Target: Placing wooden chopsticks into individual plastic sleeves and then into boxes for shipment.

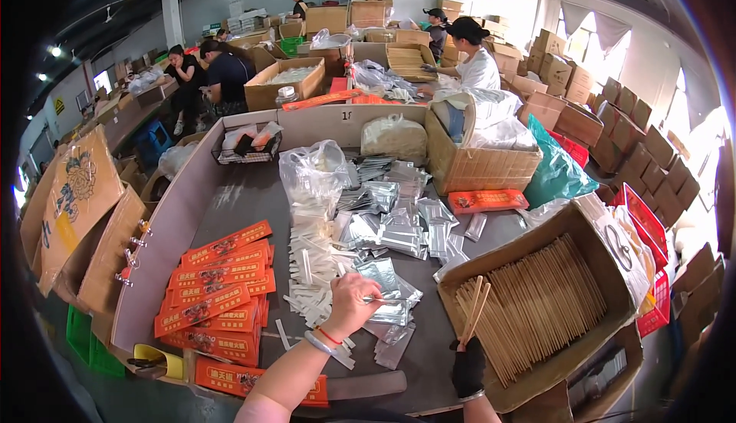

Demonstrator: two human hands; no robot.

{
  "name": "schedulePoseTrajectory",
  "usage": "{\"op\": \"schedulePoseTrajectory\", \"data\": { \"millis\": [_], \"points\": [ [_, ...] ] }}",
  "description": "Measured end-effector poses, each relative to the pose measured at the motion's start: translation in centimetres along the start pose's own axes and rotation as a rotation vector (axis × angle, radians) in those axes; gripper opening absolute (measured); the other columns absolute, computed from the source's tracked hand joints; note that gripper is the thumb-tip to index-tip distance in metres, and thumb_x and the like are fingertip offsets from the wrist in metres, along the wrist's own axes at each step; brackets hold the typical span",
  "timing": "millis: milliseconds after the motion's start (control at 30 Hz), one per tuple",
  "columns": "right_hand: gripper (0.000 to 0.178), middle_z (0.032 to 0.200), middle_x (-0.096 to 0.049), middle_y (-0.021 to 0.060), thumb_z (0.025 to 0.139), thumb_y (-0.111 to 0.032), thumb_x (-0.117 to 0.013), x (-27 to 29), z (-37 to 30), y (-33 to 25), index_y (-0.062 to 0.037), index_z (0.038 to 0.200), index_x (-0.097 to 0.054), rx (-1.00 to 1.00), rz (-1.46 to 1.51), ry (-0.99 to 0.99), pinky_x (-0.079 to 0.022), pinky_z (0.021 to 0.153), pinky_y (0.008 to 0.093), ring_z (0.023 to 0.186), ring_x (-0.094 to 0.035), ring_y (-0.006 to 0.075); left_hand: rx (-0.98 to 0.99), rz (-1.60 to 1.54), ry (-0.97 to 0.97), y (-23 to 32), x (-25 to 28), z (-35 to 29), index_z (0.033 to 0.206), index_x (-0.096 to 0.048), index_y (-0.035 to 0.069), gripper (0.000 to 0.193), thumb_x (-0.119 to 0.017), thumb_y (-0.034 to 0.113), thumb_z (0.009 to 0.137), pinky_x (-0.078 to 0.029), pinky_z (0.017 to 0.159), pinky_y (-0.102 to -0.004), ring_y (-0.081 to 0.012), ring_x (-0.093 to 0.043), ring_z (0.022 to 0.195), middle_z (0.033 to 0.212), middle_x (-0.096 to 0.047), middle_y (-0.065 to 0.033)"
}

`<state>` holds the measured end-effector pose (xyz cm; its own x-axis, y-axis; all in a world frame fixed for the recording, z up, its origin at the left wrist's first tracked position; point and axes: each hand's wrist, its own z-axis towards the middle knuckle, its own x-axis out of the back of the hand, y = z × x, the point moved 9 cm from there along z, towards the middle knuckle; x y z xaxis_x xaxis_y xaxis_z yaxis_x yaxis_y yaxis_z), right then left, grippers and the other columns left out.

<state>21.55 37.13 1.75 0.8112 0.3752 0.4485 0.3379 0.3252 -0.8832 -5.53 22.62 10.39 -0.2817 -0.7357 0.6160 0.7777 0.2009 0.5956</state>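
My left hand (351, 300), bare with a bangle and a red cord at the wrist, is closed in a pinch on a thin silver packet (388, 300) over the middle of the table. Under and beyond it lies a heap of silver packets (402, 227). White paper-wrapped strips (307, 250) are piled just left of them. My right hand (468, 373), in a black glove, grips a pair of wooden chopsticks (475, 309) that point upward. Beside it, a cardboard box (502, 250) holds many loose chopsticks (537, 308). Orange-red printed sleeves (218, 292) are stacked at the left.
A grey raised wall (165, 231) borders the table at left. At the back stand a black wire basket (247, 147) and a cardboard box (483, 166) of clear bags. A yellow cup (165, 365) sits at the near-left corner. Several people work beyond.
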Motion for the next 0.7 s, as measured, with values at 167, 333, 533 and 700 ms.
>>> {"op": "schedulePoseTrajectory", "data": {
  "millis": [167, 333, 533, 700],
  "points": [
    [0.016, 0.087, -0.067, 0.0106, 0.096, -0.014, -0.053, -0.4, -0.3, 0.1, -0.0018, 0.103, -0.059, -0.037, 0.005, -0.035, -0.049, 0.074, 0.0345, 0.083, -0.065, 0.0244, 0.055, 0.056, -0.187, -0.6, -1.0, -0.2, 0.073, -0.071, 0.016, 0.018, -0.083, 0.029, 0.071, -0.032, 0.089, -0.0356, -0.0169, -0.061, 0.071, 0.076, -0.070, 0.0031],
    [0.015, 0.087, -0.066, 0.0107, 0.097, -0.013, -0.053, -1.4, -0.1, -0.2, -0.0013, 0.102, -0.061, 0.120, -0.155, -0.096, -0.049, 0.074, 0.0325, 0.082, -0.065, 0.0231, 0.141, -0.062, -0.198, -3.6, -1.6, -0.6, 0.075, -0.074, 0.008, 0.022, -0.086, 0.025, 0.067, -0.052, 0.066, -0.0332, -0.0240, -0.067, 0.066, 0.069, -0.069, -0.0083],
    [0.014, 0.085, -0.063, 0.0064, 0.096, -0.010, -0.054, -2.0, -0.3, -0.2, -0.0011, 0.104, -0.061, 0.051, 0.007, -0.206, -0.047, 0.074, 0.0289, 0.081, -0.060, 0.0162, 0.376, -0.301, -0.383, -3.5, -0.7, -2.2, 0.077, -0.072, -0.001, 0.021, -0.083, 0.016, 0.075, -0.047, 0.057, -0.0235, -0.0035, -0.056, 0.061, 0.066, -0.067, -0.0028],
    [0.014, 0.086, -0.062, 0.0055, 0.095, -0.010, -0.056, -2.3, -1.1, 0.9, -0.0019, 0.105, -0.062, 0.027, -0.031, -0.299, -0.047, 0.074, 0.0280, 0.082, -0.059, 0.0155, 0.475, -0.339, -0.651, -1.9, -2.0, -9.1, 0.077, -0.072, 0.001, 0.017, -0.080, 0.015, 0.074, -0.048, 0.057, -0.0275, -0.0101, -0.059, 0.056, 0.062, -0.067, -0.0056]
  ]
}}
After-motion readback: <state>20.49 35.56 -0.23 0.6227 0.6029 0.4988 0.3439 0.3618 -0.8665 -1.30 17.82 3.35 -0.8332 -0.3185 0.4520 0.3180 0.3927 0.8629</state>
